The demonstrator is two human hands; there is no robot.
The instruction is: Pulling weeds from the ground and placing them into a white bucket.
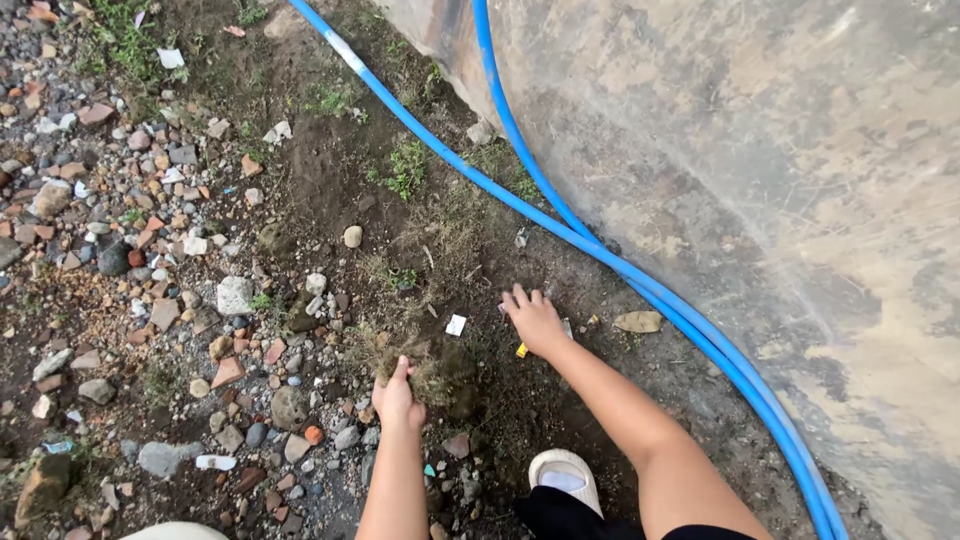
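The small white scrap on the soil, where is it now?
In the head view, the white scrap lies on bare soil between the left hand and right hand, nearer the right.

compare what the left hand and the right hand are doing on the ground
The left hand is closed around a clump of dry grass and roots; the right hand lies flat with fingers spread on bare soil. The left is by the stones, the right nearer the blue hoses. Both are bare.

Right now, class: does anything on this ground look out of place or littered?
Yes. Small litter scraps lie on the soil: a white piece beside the right hand and a yellow bit under its wrist. The left hand grips a grass clump.
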